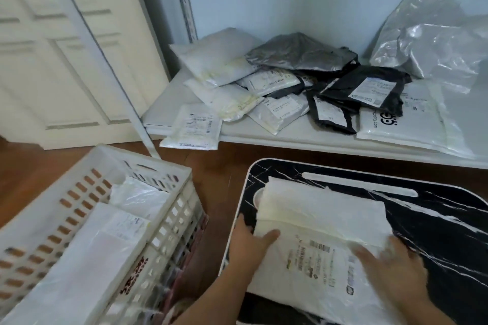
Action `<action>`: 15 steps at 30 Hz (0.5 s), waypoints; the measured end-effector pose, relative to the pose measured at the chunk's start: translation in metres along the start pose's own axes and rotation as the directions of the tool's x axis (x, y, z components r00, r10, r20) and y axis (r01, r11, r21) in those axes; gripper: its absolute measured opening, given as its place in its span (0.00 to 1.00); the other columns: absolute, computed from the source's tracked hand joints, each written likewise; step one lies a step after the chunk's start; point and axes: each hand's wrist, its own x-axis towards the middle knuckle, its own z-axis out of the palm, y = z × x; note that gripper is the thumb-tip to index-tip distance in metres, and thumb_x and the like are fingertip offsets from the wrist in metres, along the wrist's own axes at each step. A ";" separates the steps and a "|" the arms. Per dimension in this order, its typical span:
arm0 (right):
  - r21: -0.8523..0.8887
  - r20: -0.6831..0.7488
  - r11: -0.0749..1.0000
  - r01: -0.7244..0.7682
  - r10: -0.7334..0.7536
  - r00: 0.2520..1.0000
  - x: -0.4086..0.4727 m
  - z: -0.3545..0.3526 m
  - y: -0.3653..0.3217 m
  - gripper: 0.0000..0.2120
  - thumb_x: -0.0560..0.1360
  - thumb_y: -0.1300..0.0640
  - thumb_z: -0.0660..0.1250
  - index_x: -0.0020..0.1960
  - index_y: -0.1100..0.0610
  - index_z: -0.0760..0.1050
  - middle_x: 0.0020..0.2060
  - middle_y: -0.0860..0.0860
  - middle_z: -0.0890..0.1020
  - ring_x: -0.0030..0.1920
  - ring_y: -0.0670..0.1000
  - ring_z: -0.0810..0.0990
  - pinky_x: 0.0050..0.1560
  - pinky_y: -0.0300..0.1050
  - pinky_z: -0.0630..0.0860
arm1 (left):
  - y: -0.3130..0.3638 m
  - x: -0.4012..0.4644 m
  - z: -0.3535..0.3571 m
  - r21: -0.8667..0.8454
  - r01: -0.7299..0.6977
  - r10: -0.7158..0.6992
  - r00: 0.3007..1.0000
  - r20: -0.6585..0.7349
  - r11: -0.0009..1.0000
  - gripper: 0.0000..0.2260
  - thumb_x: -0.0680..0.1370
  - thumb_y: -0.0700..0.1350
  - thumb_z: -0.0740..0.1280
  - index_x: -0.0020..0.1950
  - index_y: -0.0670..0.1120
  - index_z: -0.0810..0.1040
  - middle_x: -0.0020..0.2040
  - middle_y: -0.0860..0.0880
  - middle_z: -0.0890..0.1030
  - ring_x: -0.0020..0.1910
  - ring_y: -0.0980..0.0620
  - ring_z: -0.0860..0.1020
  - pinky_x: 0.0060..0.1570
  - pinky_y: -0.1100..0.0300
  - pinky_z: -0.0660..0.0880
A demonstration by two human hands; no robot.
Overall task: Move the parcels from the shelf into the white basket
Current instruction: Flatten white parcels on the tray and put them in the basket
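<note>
A large white parcel (317, 221) with a printed label lies on a black marble-patterned lap table (435, 224). My left hand (250, 240) grips its left edge, thumb on top. My right hand (390, 266) lies flat on its right side, fingers spread. The white basket (169, 174) stands at the lower left and holds a few white parcels (111, 235). On the low shelf (264, 137) behind lie several parcels: white ones (219, 60), a grey one (298, 53), black ones (369, 87) and a big white bag (406, 121).
A crumpled clear plastic bag (427, 42) leans on the wall at the shelf's right. A white panelled door (66, 47) stands at the left behind a slanted white shelf post (105, 60). Wooden floor (219, 166) shows between basket, table and shelf.
</note>
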 end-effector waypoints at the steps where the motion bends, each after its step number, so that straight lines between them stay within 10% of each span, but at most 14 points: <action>1: 0.077 0.003 0.995 -0.056 0.056 0.998 -0.002 -0.005 -0.004 0.52 0.60 0.17 0.50 0.68 0.54 0.71 0.59 0.59 0.77 0.63 0.61 0.71 0.66 0.55 0.67 | 0.000 -0.001 -0.004 -0.100 0.107 -0.103 0.994 0.042 0.989 0.39 0.70 0.54 0.75 0.75 0.44 0.62 0.66 0.45 0.74 0.62 0.46 0.76 0.61 0.50 0.74; 6: 0.497 0.326 0.822 -0.277 0.119 0.938 -0.019 -0.036 -0.048 0.57 0.54 0.18 0.60 0.58 0.68 0.77 0.47 0.66 0.78 0.53 0.66 0.76 0.53 0.59 0.69 | 0.009 -0.005 -0.032 -0.258 0.155 -0.095 0.968 0.232 0.954 0.16 0.61 0.44 0.78 0.45 0.47 0.78 0.49 0.46 0.81 0.54 0.42 0.80 0.57 0.46 0.77; 9: 0.626 0.526 0.712 -0.317 -0.086 0.846 -0.033 -0.055 -0.066 0.46 0.64 0.47 0.79 0.74 0.61 0.62 0.74 0.59 0.63 0.75 0.59 0.57 0.71 0.52 0.54 | 0.026 -0.011 -0.064 -0.342 0.030 0.047 0.976 0.213 0.939 0.21 0.65 0.42 0.77 0.57 0.45 0.78 0.57 0.43 0.81 0.55 0.43 0.79 0.57 0.45 0.77; 15: 0.793 0.447 0.529 -0.301 -0.170 0.878 -0.061 -0.053 -0.127 0.23 0.65 0.58 0.75 0.57 0.66 0.78 0.48 0.64 0.84 0.50 0.62 0.82 0.60 0.59 0.74 | 0.046 -0.029 -0.178 -0.633 0.031 0.244 0.908 0.342 0.773 0.21 0.73 0.39 0.72 0.65 0.39 0.75 0.61 0.36 0.79 0.60 0.35 0.77 0.62 0.36 0.71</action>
